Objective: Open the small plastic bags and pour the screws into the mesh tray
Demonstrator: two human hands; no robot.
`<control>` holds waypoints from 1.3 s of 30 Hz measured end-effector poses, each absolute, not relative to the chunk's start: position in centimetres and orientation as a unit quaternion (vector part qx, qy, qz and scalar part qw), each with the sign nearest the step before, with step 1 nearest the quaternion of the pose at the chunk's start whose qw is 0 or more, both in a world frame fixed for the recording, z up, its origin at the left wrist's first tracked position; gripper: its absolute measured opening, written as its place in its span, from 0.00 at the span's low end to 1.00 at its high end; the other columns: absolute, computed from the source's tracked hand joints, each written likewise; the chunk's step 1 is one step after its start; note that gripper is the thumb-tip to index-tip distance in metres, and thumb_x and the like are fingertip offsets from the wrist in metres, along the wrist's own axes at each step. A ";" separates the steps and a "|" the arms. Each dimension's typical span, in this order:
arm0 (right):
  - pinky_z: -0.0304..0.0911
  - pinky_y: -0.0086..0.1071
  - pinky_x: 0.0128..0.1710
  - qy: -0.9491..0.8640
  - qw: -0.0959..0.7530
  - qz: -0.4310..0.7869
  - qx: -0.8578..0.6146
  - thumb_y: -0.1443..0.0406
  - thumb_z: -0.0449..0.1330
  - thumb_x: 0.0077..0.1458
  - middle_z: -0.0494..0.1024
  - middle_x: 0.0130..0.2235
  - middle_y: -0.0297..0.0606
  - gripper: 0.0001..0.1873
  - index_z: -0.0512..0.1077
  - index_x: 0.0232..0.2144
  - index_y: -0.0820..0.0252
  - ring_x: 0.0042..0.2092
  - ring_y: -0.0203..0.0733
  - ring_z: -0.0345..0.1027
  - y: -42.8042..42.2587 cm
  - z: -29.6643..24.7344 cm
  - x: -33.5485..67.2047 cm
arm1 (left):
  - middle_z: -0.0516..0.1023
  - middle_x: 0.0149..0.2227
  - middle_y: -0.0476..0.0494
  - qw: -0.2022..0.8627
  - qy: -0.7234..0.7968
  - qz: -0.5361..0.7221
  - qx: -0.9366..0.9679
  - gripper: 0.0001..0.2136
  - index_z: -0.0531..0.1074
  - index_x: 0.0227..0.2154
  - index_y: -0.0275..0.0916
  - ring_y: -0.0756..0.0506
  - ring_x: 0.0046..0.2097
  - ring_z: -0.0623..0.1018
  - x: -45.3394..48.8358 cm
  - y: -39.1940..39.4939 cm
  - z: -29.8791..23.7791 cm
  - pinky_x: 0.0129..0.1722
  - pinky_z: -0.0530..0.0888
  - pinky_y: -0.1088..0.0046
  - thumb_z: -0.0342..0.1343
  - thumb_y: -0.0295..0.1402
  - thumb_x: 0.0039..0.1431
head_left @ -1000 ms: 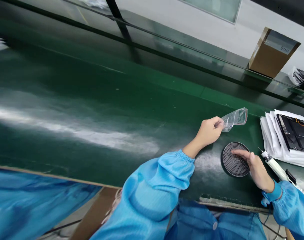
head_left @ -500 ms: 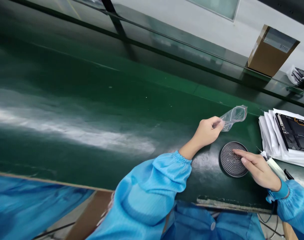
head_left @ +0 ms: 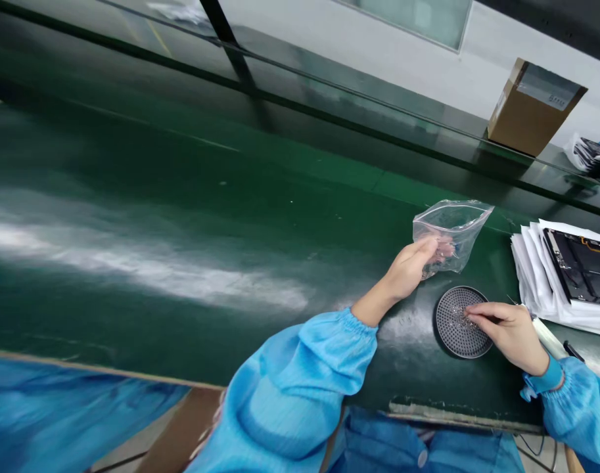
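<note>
My left hand (head_left: 412,263) pinches a clear zip-lock bag (head_left: 460,230), whose mouth gapes toward the top. A few small bits lie in its lower corner. To the lower right, a round dark dish (head_left: 450,332) with a dotted grid of holes rests on the green bench. Tiny shiny pieces, which look like small screws (head_left: 460,315), are heaped at its middle. Over the dish's right side, my right hand (head_left: 514,334) has thumb and fingertips pinched together at these screws. How many are between the fingers is too small to tell.
Right of the dish lies a pale-handled tool (head_left: 549,336), partly behind my right hand. Beyond it is a stack of white sheets or sleeves (head_left: 531,269) with a black electronic panel (head_left: 583,266) on top. A cardboard box (head_left: 533,108) stands on the glass shelf (head_left: 353,98) behind.
The bag has turned in my left hand, so its wide side and mouth now show. My right hand's fingers, stretched over the screws before, have drawn together into a pinch.
</note>
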State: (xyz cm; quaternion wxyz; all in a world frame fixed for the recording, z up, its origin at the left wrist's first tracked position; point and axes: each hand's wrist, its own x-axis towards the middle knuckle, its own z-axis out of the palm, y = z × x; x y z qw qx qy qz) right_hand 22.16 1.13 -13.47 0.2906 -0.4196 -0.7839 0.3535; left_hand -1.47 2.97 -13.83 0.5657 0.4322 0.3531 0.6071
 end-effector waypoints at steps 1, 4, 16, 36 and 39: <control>0.75 0.34 0.39 -0.789 0.295 0.345 -0.414 0.57 0.65 0.54 0.82 0.35 0.34 0.07 0.81 0.32 0.50 0.37 0.44 0.78 1.2 -13.4 22.1 | 0.79 0.46 0.34 0.583 0.340 0.606 0.421 0.31 0.74 0.48 0.33 0.40 0.50 0.78 -1.5 3.0 -13.8 0.53 0.72 0.62 0.58 0.56 0.54; 0.74 0.33 0.36 -0.809 0.291 0.320 -0.397 0.57 0.65 0.55 0.82 0.32 0.34 0.07 0.81 0.31 0.51 0.33 0.42 0.77 1.2 -13.3 22.2 | 0.79 0.48 0.35 0.618 0.311 0.602 0.399 0.30 0.72 0.51 0.35 0.40 0.49 0.78 -1.6 3.0 -13.6 0.53 0.72 0.62 0.57 0.55 0.55; 0.69 0.39 0.43 -0.700 0.375 0.393 -0.464 0.54 0.67 0.46 0.78 0.44 0.42 0.22 0.76 0.43 0.58 0.41 0.45 0.71 3.8 -12.1 19.4 | 0.80 0.46 0.35 0.743 0.249 0.540 0.306 0.25 0.64 0.58 0.38 0.39 0.46 0.80 -1.8 2.3 -12.3 0.54 0.71 0.57 0.43 0.49 0.66; 0.69 0.42 0.49 -0.645 0.389 0.557 -0.351 0.46 0.69 0.41 0.80 0.42 0.42 0.29 0.76 0.41 0.58 0.46 0.47 0.73 7.8 -10.1 16.8 | 0.82 0.37 0.36 0.611 0.346 0.561 0.439 0.19 0.76 0.37 0.33 0.40 0.38 0.82 -2.0 2.3 -13.0 0.47 0.75 0.60 0.66 0.44 0.49; 0.71 0.40 0.44 -0.648 0.424 0.535 -0.338 0.46 0.67 0.46 0.80 0.35 0.40 0.25 0.77 0.35 0.59 0.38 0.43 0.74 8.1 -8.6 16.7 | 0.82 0.34 0.38 0.576 0.377 0.558 0.464 0.18 0.76 0.35 0.34 0.41 0.36 0.81 -2.0 2.2 -12.9 0.46 0.76 0.59 0.65 0.44 0.49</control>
